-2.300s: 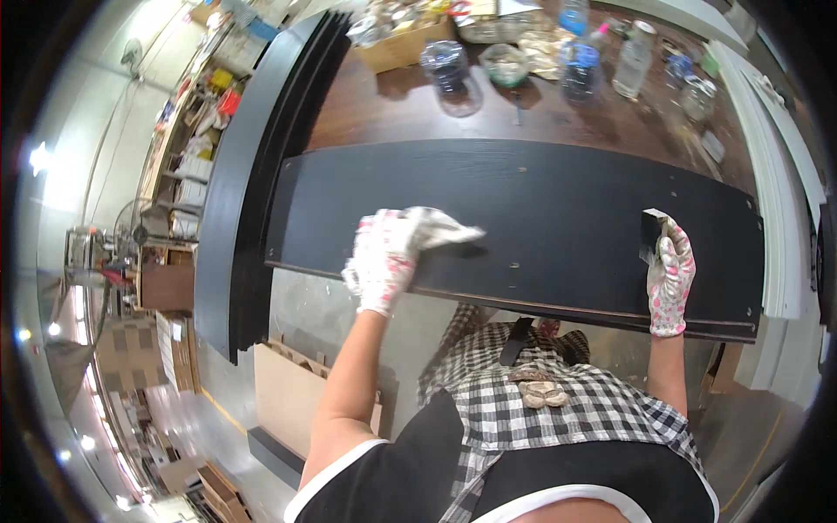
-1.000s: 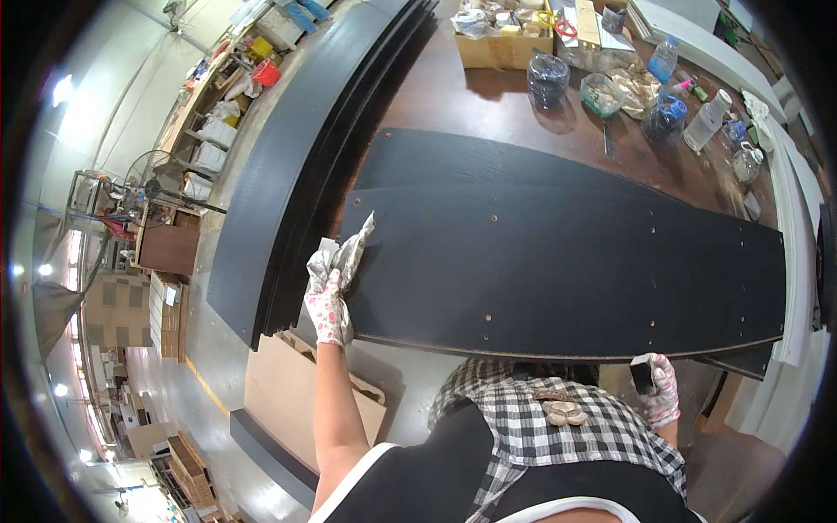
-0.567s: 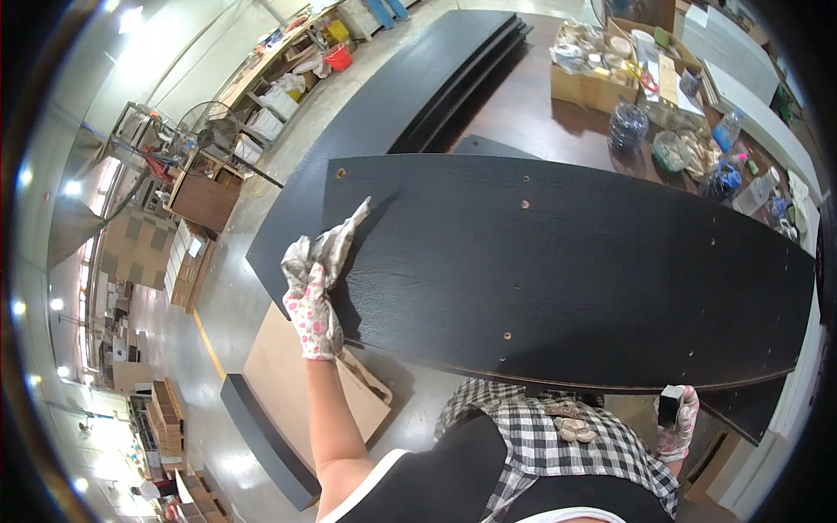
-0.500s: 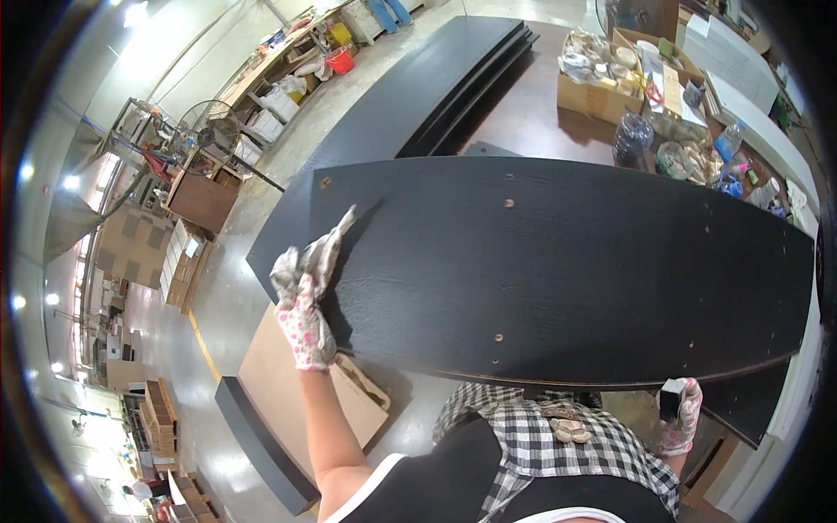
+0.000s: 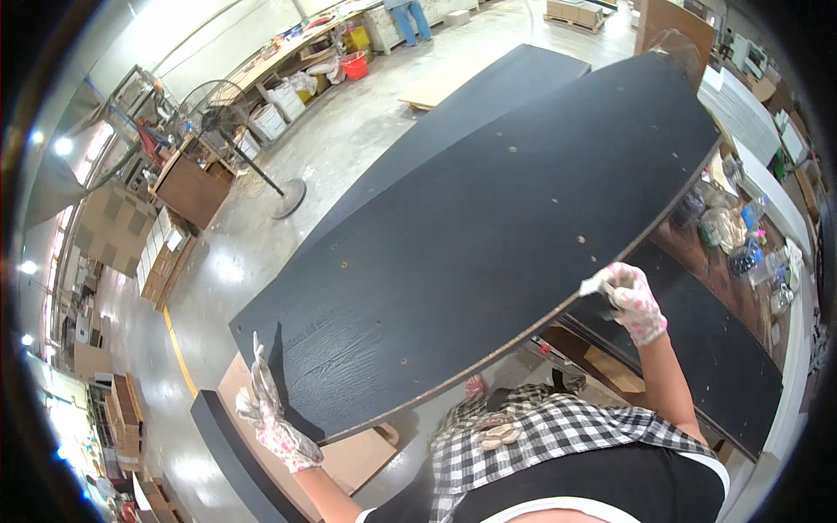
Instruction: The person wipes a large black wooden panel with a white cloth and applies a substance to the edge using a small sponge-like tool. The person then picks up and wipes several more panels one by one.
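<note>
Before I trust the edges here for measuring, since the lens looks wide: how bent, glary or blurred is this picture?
Head view: strong fisheye bend, the black panel edge curving between the left hand and right hand; a dark rim rings the frame; glare patches on the concrete floor and bright ceiling lamps at left; the centre is fairly sharp.
</note>
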A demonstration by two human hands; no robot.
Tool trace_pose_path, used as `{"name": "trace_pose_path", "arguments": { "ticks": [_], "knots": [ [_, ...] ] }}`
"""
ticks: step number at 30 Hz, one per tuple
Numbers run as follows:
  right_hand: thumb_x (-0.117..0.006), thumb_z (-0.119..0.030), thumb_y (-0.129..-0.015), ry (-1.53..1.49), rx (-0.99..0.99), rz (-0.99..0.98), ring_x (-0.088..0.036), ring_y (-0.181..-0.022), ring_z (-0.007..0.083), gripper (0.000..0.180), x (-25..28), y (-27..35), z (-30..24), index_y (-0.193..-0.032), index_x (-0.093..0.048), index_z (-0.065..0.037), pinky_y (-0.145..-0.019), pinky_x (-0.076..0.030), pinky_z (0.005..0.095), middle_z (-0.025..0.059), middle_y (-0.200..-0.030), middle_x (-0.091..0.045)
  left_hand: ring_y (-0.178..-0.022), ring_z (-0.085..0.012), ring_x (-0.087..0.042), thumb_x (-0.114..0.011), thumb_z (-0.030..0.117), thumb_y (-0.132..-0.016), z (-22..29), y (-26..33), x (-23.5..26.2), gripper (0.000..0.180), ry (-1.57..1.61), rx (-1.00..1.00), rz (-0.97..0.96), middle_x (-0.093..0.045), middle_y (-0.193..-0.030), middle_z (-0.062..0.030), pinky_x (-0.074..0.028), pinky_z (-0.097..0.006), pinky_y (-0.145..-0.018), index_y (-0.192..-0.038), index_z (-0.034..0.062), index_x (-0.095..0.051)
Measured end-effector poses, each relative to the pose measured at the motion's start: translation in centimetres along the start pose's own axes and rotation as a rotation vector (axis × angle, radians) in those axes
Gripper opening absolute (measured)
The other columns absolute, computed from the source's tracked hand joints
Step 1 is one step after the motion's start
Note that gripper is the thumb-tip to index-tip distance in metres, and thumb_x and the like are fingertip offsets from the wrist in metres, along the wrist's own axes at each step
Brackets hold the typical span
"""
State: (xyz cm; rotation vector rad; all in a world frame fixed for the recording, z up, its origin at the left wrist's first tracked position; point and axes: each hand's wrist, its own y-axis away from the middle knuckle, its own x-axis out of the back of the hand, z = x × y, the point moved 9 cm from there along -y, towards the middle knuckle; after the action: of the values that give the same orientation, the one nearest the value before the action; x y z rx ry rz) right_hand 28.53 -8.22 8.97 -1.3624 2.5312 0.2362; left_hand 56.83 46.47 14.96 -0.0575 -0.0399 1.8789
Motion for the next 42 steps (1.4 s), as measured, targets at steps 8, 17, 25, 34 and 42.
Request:
{"name": "trace_pose_path", "arguments": {
  "ticks": [8, 17, 25, 34, 42],
  "knots": [
    [-0.069, -0.007, -0.09, 0.065, -0.183, -0.244, -0.063, -0.082, 0.0116, 0.014, -4.5, -15.4, 5.1, -0.1, -0.067, 0.001, -0.072, -0.05, 0.0237, 0.011, -0.101, -0.073, -0.124, -0.0198, -0.058, -0.057, 0.007, -0.098, -0.4, -2.4, -0.2, 0.044, -0.003, 0.058, 0.062, -0.061, -0.135, -0.0101, -0.036, -0.033, -0.111, -0.142, 0.0099, -0.05],
    [-0.08, -0.022, -0.077, 0.131, -0.255, -0.591, -0.066, -0.079, 0.0185, 0.039, -8.7, -20.8, 1.0, -0.103, -0.067, 0.004, -0.071, -0.051, 0.0285, 0.0169, -0.095, -0.072, -0.053, -0.0021, -0.039, -0.058, 0.003, -0.096, -5.3, -3.1, 3.1, 0.047, 0.092, 0.263, 0.145, -0.065, -0.098, 0.0031, -0.03, -0.022, -0.046, -0.142, 0.013, -0.054],
    [-0.079, -0.017, -0.082, 0.235, -0.066, -0.715, -0.066, -0.087, 0.016, 0.032, -27.7, -26.4, -0.2, -0.108, -0.069, 0.0, -0.079, -0.052, 0.0286, 0.0114, -0.103, -0.072, -0.064, -0.0037, -0.055, -0.068, 0.009, -0.097, -7.5, -6.3, 2.4, 0.02, 0.041, 0.452, -0.017, -0.068, -0.09, 0.0012, -0.041, -0.021, -0.053, -0.116, 0.0028, -0.068],
    [-0.078, -0.011, -0.087, 0.431, 0.081, -1.067, -0.066, -0.094, 0.0149, 0.028, -54.0, -29.8, 10.0, -0.113, -0.07, -0.005, -0.086, -0.054, 0.0297, 0.0061, -0.11, -0.071, -0.09, -0.0057, -0.06, -0.073, 0.007, -0.092, -8.1, -8.0, 0.6, 0.047, 0.14, 0.405, -0.163, -0.069, -0.115, -0.0023, -0.049, -0.022, -0.075, -0.136, -0.0014, -0.059],
    [-0.078, -0.008, -0.083, 0.678, 0.139, -1.341, -0.072, -0.098, 0.0211, 0.025, -63.0, -27.1, 15.3, -0.107, -0.072, -0.004, -0.089, -0.056, 0.0331, 0.0097, -0.102, -0.074, -0.1, -0.0101, -0.066, -0.074, 0.009, -0.09, -9.7, -8.1, 2.4, 0.044, -0.099, 0.429, -0.205, -0.073, -0.116, -0.0072, -0.052, -0.028, -0.088, -0.13, -0.0022, -0.063]
  ]
}}
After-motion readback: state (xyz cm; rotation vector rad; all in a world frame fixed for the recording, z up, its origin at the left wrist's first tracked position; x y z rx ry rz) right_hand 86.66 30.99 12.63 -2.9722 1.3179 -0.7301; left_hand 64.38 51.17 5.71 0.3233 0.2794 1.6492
